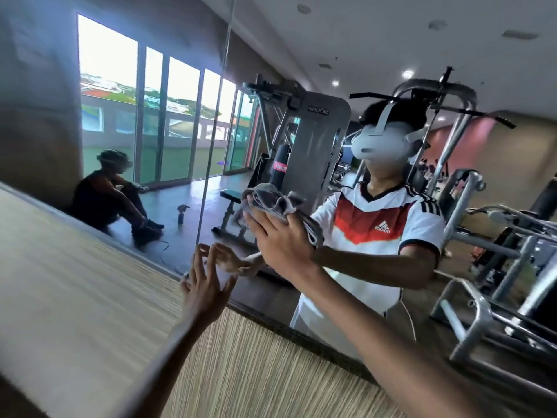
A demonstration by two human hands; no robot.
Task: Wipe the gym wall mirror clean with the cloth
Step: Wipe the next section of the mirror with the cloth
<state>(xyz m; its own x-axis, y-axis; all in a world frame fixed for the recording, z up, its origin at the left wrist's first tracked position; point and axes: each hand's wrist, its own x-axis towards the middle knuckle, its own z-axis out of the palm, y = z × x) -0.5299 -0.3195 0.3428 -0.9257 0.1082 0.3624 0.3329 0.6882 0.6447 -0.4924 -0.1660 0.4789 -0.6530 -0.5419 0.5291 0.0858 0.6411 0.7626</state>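
Right hand (280,236) is up on the mirror (346,55), palm flat and fingers straight, pressing the cloth (271,200) against the glass rather than gripping it. The cloth is grey, soft and bunched into loose folds, and it spills out above my fingertips and down past the heel of the hand. It sits on the lower middle of the glass, just right of the thin vertical seam (211,146) between two panes.

Left hand (205,288) is lower and to the left, holding nothing. Its fingers (199,260) are spread and slightly bent, with the tips meeting their own reflection close to the mirror's bottom edge.

A dark narrow strip (301,330) runs under the glass. Below that is a wall panel (90,282), pale, with fine straight wood-grain lines.

The glass is smooth and glossy. In it I see a grey metal weight machine (313,140) with tubular bars, a padded bench (233,196), a small spray bottle (182,214) on the floor, a seated person (111,197) and tall windows (150,116).
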